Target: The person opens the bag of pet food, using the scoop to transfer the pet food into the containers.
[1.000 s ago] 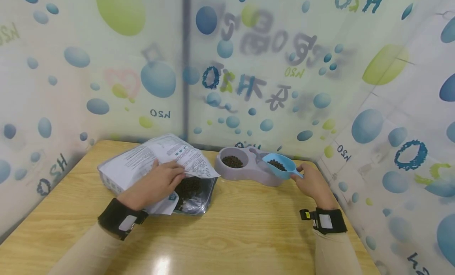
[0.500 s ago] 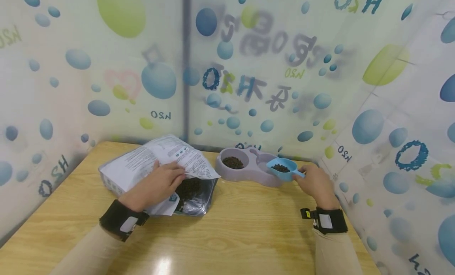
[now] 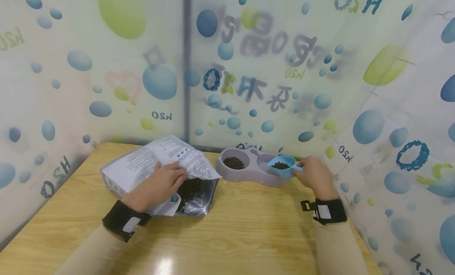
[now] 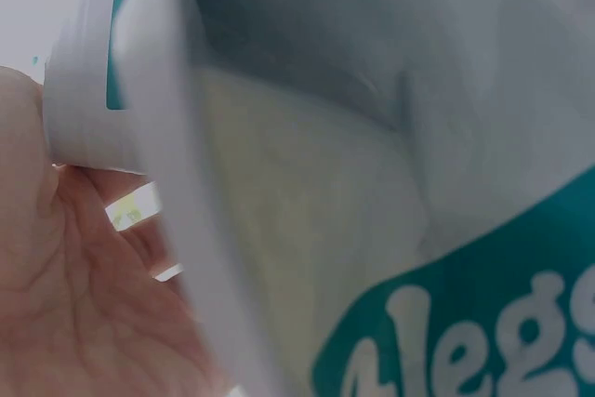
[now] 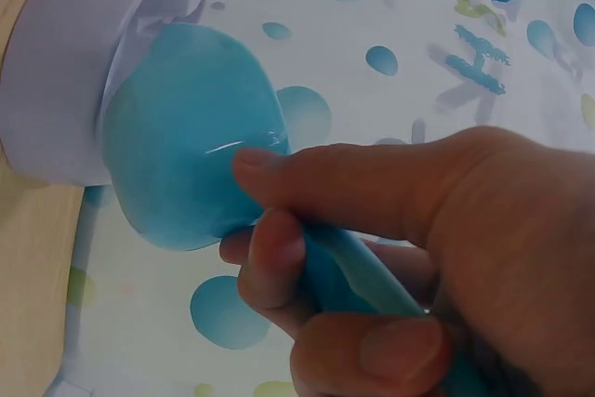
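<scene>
My right hand point(image 3: 315, 177) grips a light blue scoop point(image 3: 283, 166) by its handle. Brown kibble point(image 3: 280, 165) lies in the scoop, which is over the right hollow of a grey-purple double pet bowl point(image 3: 268, 179). From the right wrist view, the scoop's underside point(image 5: 191, 137) faces the camera, fingers wrapped round the handle. Kibble point(image 3: 233, 162) also partly fills the bowl's left hollow. At left, my left hand point(image 3: 160, 185) holds the upper edge of a white pet food bag point(image 3: 133, 162) lying on its side. Kibble point(image 3: 190, 188) shows inside its silvery mouth.
Everything stands on a wooden table point(image 3: 234, 231). Printed curtain-like sheets point(image 3: 256, 57) with blue and green spots close in the back and both sides. The bowl is near the table's back edge, just right of the bag.
The scoop has shifted slightly right over the bowl, its angle changing a little, with kibble still in it. My right hand has risen slightly. My left hand stays on the bag.
</scene>
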Tool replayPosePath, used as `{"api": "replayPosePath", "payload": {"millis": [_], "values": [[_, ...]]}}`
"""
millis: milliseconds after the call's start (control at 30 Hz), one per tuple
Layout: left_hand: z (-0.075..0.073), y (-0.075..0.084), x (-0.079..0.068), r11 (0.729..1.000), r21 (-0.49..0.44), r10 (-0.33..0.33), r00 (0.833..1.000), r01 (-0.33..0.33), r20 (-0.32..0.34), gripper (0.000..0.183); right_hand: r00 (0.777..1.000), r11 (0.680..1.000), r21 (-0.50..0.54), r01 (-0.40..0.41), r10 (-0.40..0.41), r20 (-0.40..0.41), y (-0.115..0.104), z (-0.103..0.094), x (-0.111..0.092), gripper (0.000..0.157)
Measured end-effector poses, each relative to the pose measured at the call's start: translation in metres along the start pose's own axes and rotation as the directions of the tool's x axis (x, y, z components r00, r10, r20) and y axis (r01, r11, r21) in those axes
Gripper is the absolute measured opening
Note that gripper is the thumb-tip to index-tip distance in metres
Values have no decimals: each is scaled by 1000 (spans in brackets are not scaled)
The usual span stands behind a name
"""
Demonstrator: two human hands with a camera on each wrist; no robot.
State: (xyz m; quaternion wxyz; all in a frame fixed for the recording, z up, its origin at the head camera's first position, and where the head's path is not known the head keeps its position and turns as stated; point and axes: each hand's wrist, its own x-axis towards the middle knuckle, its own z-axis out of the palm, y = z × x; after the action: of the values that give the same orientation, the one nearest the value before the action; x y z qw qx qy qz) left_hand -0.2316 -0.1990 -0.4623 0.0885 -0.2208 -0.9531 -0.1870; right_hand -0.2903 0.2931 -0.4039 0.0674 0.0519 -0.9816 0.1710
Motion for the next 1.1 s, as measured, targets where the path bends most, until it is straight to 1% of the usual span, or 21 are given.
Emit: {"api": "replayPosePath", "payload": {"millis": [67, 200, 367, 600, 933, 1100], "values": [[0, 0, 0, 1000, -3, -2, 1000, 2, 1, 35, 999, 1000, -13, -24, 25, 24, -3, -3, 2, 51], [1, 0, 0, 1000, -6, -6, 1000, 6, 5, 36, 998, 998, -47, -50, 52, 42, -7, -7, 6, 53], [1, -1, 0, 1000, -9, -6, 1000, 6, 4, 36, 999, 996, -75, -39, 41, 28, -8, -10, 10, 53], [1, 0, -1, 1000, -14, 2, 1000, -2, -1, 35, 1000, 995, -101, -22, 22, -1, -10, -14, 12, 47], [2, -1, 0, 1000, -9, 0, 1000, 0, 1, 35, 1000, 992, -126, -20, 19, -4, -14, -18, 13, 48], [2, -1, 0, 1000, -8, 3, 1000, -3, -2, 35, 1000, 988, -153, -14, 11, -18, -17, -20, 15, 51]]}}
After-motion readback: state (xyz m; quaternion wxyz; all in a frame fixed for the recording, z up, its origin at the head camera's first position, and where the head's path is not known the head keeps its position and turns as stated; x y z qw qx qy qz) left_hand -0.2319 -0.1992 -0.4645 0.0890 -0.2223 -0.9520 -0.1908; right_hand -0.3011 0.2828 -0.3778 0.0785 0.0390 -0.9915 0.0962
